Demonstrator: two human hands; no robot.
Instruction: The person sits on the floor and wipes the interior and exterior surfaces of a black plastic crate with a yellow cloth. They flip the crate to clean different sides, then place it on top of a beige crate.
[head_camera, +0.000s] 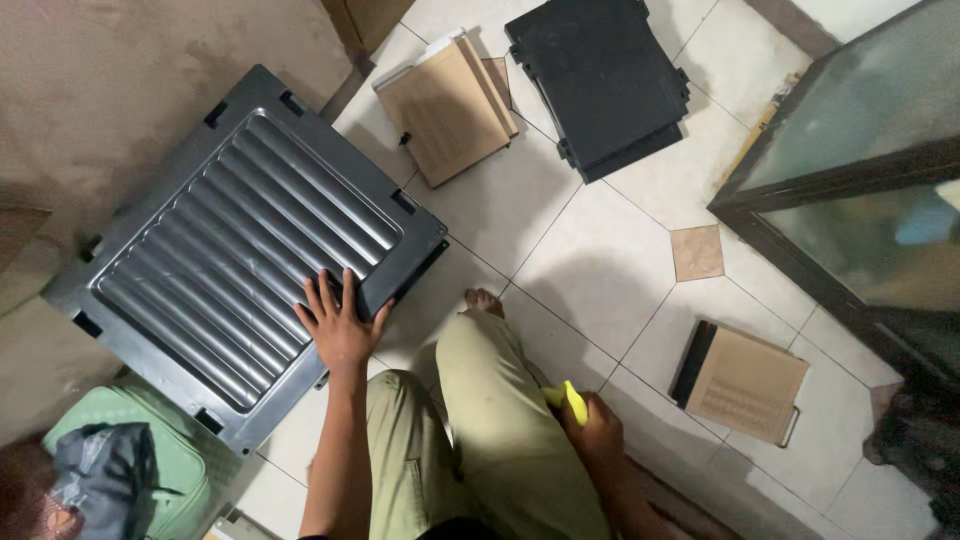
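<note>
My left hand (340, 322) lies flat with fingers spread on the near edge of a large dark grey ribbed panel (220, 250) that rests on the tiled floor against the wall. My right hand (597, 430) is closed around a small yellow object (573, 400), low beside my knee. My legs in olive trousers (490, 420) are folded between the hands, with a bare foot (484, 300) showing on the tiles.
A black flat panel (600, 75) and a tan board stack (445, 105) lie at the top. Another tan board with a dark edge (745, 383) lies at the right. A dark-framed glass cabinet (860, 160) stands at the right; a green bag (150, 450) sits bottom left.
</note>
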